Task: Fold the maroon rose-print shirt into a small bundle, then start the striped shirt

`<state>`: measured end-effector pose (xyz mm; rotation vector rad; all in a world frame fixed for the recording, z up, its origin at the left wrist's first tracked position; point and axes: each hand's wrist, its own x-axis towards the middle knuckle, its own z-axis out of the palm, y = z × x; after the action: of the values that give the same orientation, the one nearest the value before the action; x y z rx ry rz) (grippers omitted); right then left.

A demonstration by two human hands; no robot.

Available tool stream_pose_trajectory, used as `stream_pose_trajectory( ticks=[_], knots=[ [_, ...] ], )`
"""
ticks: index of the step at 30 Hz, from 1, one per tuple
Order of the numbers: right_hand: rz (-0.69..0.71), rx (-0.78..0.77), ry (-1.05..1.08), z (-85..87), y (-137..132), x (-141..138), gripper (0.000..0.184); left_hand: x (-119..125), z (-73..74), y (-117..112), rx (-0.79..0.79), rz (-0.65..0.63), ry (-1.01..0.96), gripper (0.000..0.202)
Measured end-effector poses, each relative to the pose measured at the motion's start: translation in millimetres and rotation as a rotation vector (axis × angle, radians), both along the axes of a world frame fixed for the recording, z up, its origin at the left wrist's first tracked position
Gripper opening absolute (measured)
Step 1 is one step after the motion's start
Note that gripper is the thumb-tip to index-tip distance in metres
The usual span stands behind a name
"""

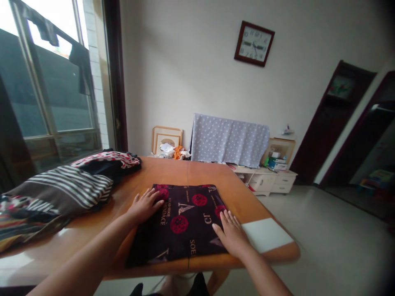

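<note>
A dark cloth (185, 224) with red round motifs and printed letters lies flat in a rough rectangle on the wooden table. My left hand (145, 206) rests on its upper left edge, fingers stretched out and apart. On the right edge lies my right hand (231, 233), palm down with the fingers extended. Neither hand grips the cloth. Whether it is a garment or a plain piece of fabric I cannot tell. Right of the cloth, partly behind my right hand, is a pale flat sheet (267, 234).
A heap of clothes (70, 185), some striped, covers the table's left side. The wooden table (210, 170) has its right corner near the pale sheet. Beyond it stand a white cabinet (274, 181) and something draped with a dotted grey cloth (228, 137). A window (61, 90) is at left.
</note>
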<state>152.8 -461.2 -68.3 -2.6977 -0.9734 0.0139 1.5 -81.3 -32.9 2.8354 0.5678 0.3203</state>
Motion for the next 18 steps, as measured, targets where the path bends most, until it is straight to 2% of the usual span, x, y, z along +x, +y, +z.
stream_pose_trajectory(
  ticks=[4, 7, 10, 12, 15, 18],
  knots=[
    [-0.002, 0.088, 0.062, 4.3, -1, 2, 0.08, -35, 14.9, -19, -0.081, -0.151, -0.062, 0.059],
    [-0.017, 0.287, 0.135, 13.1, -8, 8, 0.074, -67, 20.5, -38, -0.16, -0.169, -0.083, 0.054],
    [-0.106, 0.53, 0.141, 22.0, -23, 13, 0.066, -96, 17.9, -55, -0.174, -0.129, -0.105, 0.052],
    [-0.188, 0.629, 0.133, 24.2, -39, 13, 0.06, -111, 11.6, -63, -0.162, -0.138, -0.145, 0.051],
    [-0.284, 0.66, 0.116, 19.4, -61, 6, 0.05, -128, 0.8, -73, -0.131, -0.177, -0.207, 0.049],
    [-0.321, 0.58, 0.059, 10.5, -75, -8, 0.047, -141, -2.9, -87, -0.095, -0.202, -0.204, 0.045]
  ],
)
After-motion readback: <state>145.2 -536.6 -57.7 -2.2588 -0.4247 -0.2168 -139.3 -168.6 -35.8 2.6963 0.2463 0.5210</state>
